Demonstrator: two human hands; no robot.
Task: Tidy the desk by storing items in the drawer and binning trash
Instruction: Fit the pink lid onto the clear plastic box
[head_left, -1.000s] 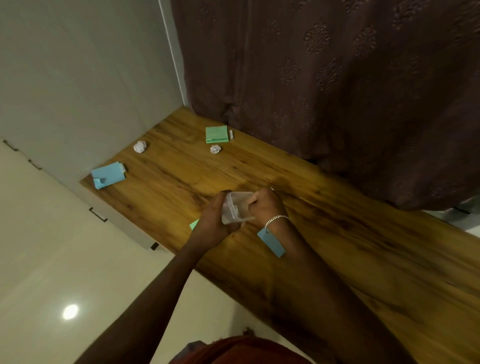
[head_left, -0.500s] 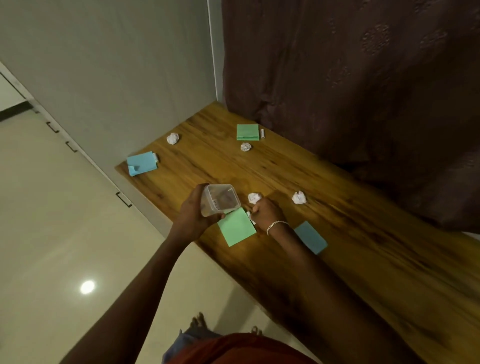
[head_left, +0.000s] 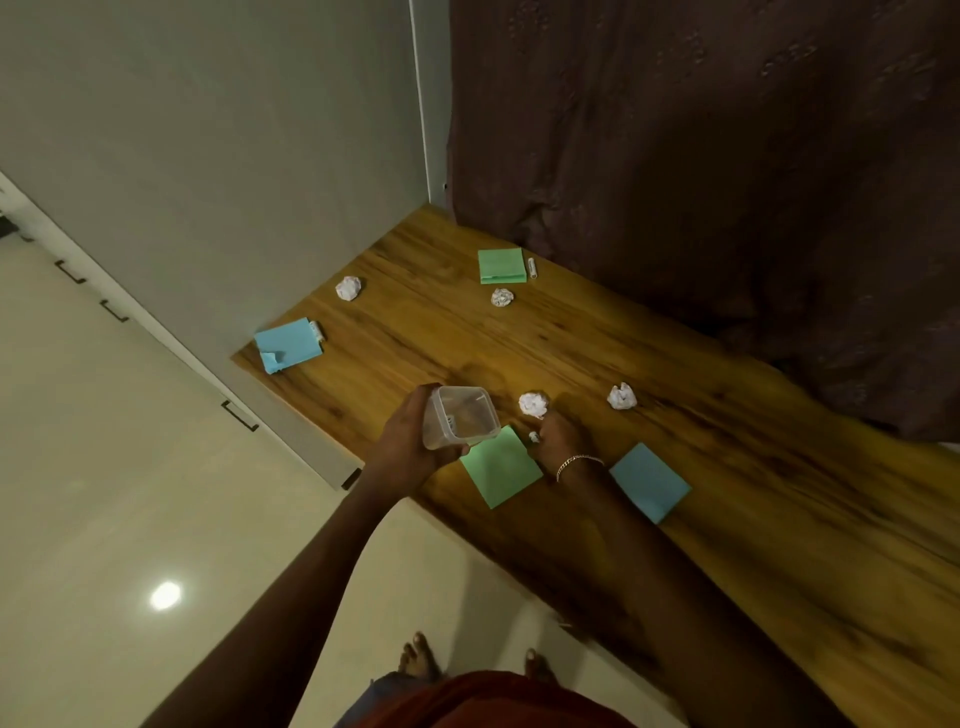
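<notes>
The left hand grips a clear plastic container, its open mouth tipped toward the right hand. That hand's fingertips pinch a small white cylinder low over the wooden desk, at the corner of the near green pad.

To do this well, the pinch should be firm before the cylinder is lifted, since it looks smooth and likely to roll. The container's mouth is best brought close under the right hand and then levelled so that nothing inside slides out. The paper ball beside the knuckles could easily be knocked away.

There are four crumpled paper balls:
- one just beyond the right hand
- one further to its right
- two well beyond both hands

There are four sticky-note pads:
- the near green pad, between the wrists
- a blue pad just right of the right wrist
- a far green pad well beyond the hands
- a far blue pad beyond the left hand

Three white cylinders are visible: the pinched one, one beside the far green pad, and one beside the far blue pad. A pale speck inside the container may be a fourth, but I cannot tell.
</notes>
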